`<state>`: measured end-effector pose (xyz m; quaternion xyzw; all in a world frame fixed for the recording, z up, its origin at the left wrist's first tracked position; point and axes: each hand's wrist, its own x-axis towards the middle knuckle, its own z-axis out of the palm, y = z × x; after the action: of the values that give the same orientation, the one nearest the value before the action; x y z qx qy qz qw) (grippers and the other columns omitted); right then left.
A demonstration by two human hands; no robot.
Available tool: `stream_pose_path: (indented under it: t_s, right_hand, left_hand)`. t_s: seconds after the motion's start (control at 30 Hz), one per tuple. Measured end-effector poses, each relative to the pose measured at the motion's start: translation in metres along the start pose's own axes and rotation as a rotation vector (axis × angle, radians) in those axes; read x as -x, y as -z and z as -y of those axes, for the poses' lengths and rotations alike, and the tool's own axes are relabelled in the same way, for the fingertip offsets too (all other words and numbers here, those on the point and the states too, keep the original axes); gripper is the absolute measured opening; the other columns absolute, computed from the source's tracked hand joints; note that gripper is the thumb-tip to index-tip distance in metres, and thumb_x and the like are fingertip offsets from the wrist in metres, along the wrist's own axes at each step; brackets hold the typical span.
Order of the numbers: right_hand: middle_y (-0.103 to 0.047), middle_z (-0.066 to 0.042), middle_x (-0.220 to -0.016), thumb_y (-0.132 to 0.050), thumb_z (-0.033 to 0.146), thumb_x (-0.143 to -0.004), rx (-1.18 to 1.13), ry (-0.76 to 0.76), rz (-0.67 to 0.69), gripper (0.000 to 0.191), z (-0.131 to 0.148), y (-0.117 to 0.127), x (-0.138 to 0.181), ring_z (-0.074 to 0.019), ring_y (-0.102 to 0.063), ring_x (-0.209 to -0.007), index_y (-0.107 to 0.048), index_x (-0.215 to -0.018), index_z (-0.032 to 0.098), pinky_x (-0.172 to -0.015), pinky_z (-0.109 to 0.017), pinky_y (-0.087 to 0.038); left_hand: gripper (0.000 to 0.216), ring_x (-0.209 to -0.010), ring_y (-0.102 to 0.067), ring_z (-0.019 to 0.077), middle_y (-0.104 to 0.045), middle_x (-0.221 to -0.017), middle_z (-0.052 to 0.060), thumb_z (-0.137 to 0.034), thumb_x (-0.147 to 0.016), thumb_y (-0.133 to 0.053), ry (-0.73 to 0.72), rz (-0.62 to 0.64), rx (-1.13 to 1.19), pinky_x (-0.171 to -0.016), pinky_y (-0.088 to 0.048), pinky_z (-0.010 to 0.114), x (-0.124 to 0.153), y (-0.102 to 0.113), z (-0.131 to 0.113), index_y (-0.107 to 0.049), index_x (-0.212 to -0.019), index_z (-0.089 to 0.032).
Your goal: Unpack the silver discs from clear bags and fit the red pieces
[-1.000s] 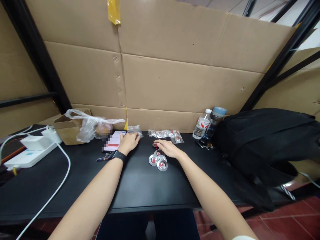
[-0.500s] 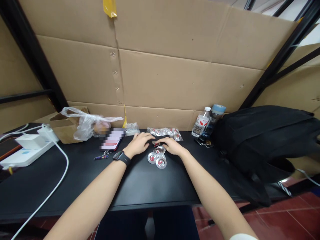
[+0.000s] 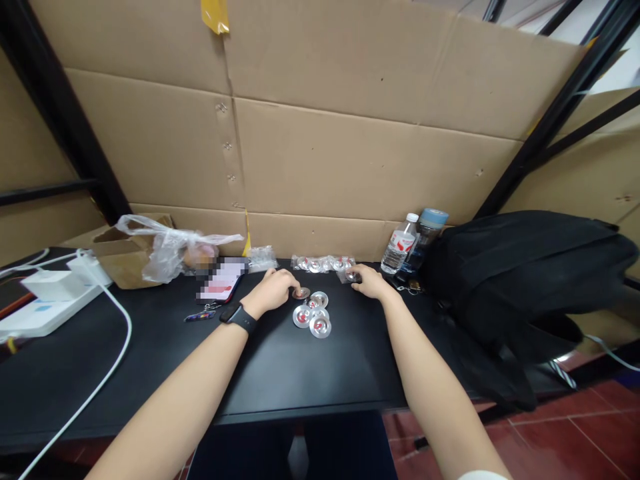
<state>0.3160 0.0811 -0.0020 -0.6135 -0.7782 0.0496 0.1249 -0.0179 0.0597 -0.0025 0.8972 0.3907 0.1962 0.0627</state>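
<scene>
My left hand (image 3: 274, 291), with a black watch on the wrist, pinches the edge of a round silver disc with a red centre (image 3: 301, 293). Just right of it, several similar discs (image 3: 320, 326) overlap in a loose cluster on the black table. Farther back, my right hand (image 3: 371, 281) has its fingers closed on a disc in a clear wrapper (image 3: 351, 275), partly hidden by the fingertips. That one lies at the right end of a row of clear-wrapped discs (image 3: 314, 265).
A phone (image 3: 223, 280) and a clear plastic packet (image 3: 262, 258) lie left of the row. A water bottle (image 3: 400, 245) and a blue-lidded bottle (image 3: 433, 219) stand right, beside a black backpack (image 3: 530, 267). A white power strip (image 3: 50, 313) and cable are far left; cardboard (image 3: 320, 167) rises behind.
My hands have moved apart. The left drew one disc a little to the left; the right left the loose discs and reached right to the wrapped one.
</scene>
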Motion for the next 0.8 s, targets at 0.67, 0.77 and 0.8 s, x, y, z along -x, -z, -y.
stream_pose_path:
  t_s: [0.67,0.77,0.8]
  right_hand:
    - [-0.072,-0.004,-0.069,-0.075,0.047,-0.075,-0.628,0.129,-0.237,0.033,0.034,0.016,0.002,-0.0174,-0.062,-0.063,-0.074,-0.070,0.015,-0.063,-0.027,-0.047]
    - [-0.073,-0.005,-0.075,-0.076,0.047,-0.077,-0.780,0.180,-0.253,0.031,0.051,0.024,0.009,-0.0178,-0.064,-0.067,-0.073,-0.074,0.016,-0.066,-0.028,-0.049]
    - [-0.073,-0.005,-0.075,-0.076,0.047,-0.076,-0.820,0.192,-0.234,0.031,0.058,0.026,0.012,-0.0180,-0.064,-0.066,-0.073,-0.075,0.016,-0.065,-0.029,-0.049]
  left_hand:
    - [0.031,-0.115,-0.064,0.0225,-0.072,-0.121,0.003,-0.033,-0.099,-0.046,-0.041,-0.219,0.312,-0.105,-0.044,0.036,-0.004,-0.003,-0.035,-0.073,-0.112,-0.027]
    - [0.029,-0.113,-0.064,0.0230,-0.072,-0.118,0.005,-0.041,-0.097,-0.052,0.023,-0.294,0.450,-0.104,-0.045,0.035,-0.008,-0.006,-0.037,-0.075,-0.096,-0.023]
    - [0.031,-0.109,-0.065,0.0232,-0.073,-0.112,0.005,-0.045,-0.095,-0.055,0.071,-0.318,0.506,-0.101,-0.047,0.035,-0.010,-0.008,-0.037,-0.073,-0.090,-0.021]
